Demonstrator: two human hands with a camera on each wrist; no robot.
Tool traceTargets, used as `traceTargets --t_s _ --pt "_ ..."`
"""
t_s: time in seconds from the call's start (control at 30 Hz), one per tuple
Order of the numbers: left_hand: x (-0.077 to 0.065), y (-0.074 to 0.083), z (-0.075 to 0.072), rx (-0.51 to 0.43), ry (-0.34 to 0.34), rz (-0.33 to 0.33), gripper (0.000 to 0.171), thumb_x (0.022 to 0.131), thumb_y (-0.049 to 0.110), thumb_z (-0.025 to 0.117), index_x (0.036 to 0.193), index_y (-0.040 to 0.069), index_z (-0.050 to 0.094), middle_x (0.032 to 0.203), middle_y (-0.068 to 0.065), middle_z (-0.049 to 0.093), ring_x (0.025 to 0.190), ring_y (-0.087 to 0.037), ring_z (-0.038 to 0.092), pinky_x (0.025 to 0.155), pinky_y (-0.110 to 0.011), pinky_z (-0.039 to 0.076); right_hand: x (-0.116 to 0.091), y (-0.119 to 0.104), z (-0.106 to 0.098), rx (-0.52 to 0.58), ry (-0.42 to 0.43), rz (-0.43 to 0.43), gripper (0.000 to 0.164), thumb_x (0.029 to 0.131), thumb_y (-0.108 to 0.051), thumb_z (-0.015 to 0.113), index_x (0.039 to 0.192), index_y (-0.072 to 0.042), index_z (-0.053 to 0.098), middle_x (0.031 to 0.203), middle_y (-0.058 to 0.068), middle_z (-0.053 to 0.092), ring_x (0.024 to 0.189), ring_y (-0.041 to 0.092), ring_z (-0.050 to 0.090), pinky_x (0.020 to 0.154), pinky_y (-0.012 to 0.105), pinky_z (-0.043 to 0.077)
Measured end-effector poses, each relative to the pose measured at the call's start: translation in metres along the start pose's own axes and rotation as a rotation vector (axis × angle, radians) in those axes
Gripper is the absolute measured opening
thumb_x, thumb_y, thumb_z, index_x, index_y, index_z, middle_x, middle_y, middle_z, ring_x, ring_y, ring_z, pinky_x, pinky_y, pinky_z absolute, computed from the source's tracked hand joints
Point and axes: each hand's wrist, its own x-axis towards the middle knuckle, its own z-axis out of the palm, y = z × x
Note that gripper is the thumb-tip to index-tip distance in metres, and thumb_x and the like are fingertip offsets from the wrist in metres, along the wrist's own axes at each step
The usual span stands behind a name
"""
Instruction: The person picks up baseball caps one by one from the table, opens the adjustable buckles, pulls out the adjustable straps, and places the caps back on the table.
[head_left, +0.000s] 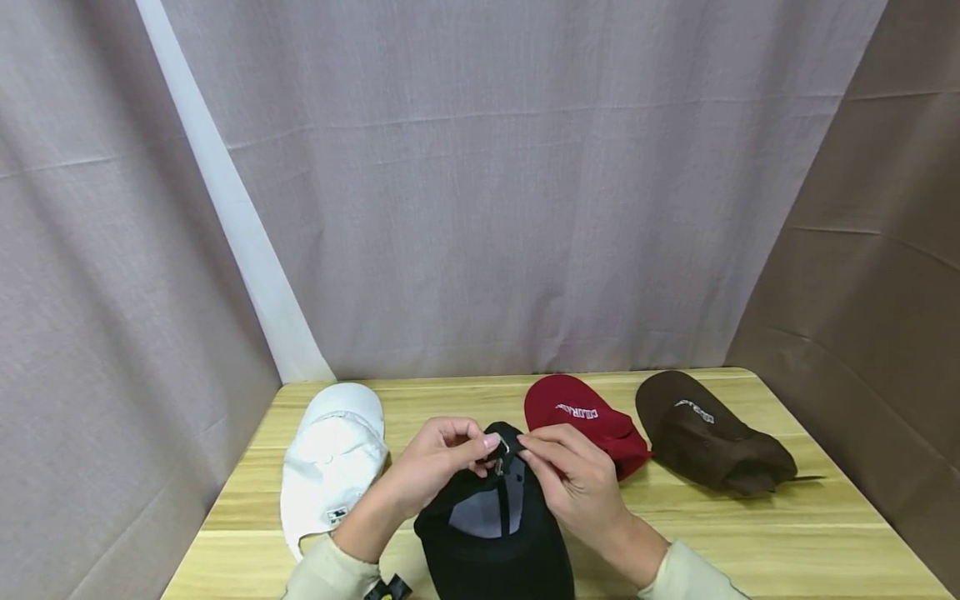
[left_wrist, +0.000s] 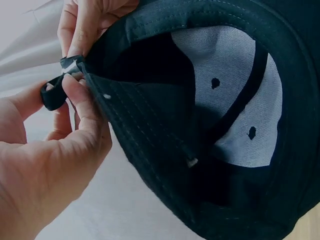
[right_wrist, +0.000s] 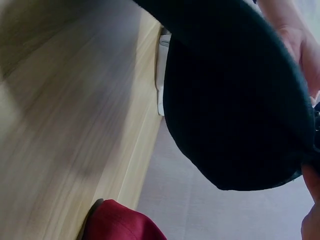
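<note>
A black baseball cap (head_left: 495, 571) is held up with its inside showing and its brim toward me. At the back of the cap, my left hand (head_left: 442, 462) pinches the looped end of the adjustment strap (left_wrist: 54, 95) between thumb and fingers. Beside it sits a small metal buckle (left_wrist: 72, 67). From the other side, my right hand (head_left: 577, 483) pinches the cap's back edge close to this buckle. Pale mesh lining (left_wrist: 230, 85) shows inside the crown. In the right wrist view the cap (right_wrist: 235, 110) hides most of both hands.
On the wooden table (head_left: 750, 550), a white cap (head_left: 330, 467) lies at left. A red cap (head_left: 577, 417) and a dark brown cap (head_left: 705, 437) lie at right. Grey curtains (head_left: 525, 208) hang behind. A small black-and-yellow item (head_left: 388, 588) shows near my left sleeve.
</note>
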Motion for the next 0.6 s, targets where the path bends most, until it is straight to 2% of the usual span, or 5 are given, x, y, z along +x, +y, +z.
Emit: traceTargets --t_s 0.07,0.3,0.47,0.6 --pt "0.001 0.001 0.002 0.001 0.018 -0.025 0.026 0.106 0.022 0.068 0.085 0.006 0.07 0.087 0.001 0.069 0.088 -0.012 0.066 0.081 -0.025 0.059 0.0 0.0 0.0 -0.001 -0.002 0.001 0.017 0.098 -0.014 0.077 0.105 0.001 0.082 0.096 0.014 0.076 0.082 0.018 0.07 0.087 0.011 0.058" --pt "0.003 0.003 0.01 0.047 0.081 -0.088 0.04 0.103 0.025 0.072 0.091 -0.013 0.07 0.081 0.005 0.069 0.083 -0.013 0.064 0.08 -0.026 0.059 0.001 0.002 0.0 0.001 -0.005 -0.026 0.02 0.1 -0.016 0.074 0.105 0.002 0.082 0.096 0.014 0.076 0.081 0.018 0.07 0.085 0.013 0.059" --pt "0.003 0.002 0.011 0.07 0.092 -0.079 0.036 0.1 0.019 0.075 0.094 -0.017 0.071 0.078 0.007 0.068 0.08 -0.013 0.063 0.079 -0.025 0.057 0.0 0.003 0.001 0.013 -0.005 -0.042 0.019 0.099 -0.013 0.076 0.105 0.004 0.082 0.096 0.015 0.076 0.081 0.019 0.07 0.088 0.013 0.059" --pt "0.001 0.0 0.011 0.065 0.082 -0.055 0.033 0.1 0.015 0.073 0.096 -0.018 0.068 0.078 0.007 0.066 0.079 -0.013 0.061 0.078 -0.024 0.055 -0.003 0.003 0.0 0.023 -0.006 -0.023 0.017 0.098 -0.012 0.077 0.105 0.003 0.082 0.097 0.015 0.076 0.082 0.019 0.071 0.09 0.012 0.058"
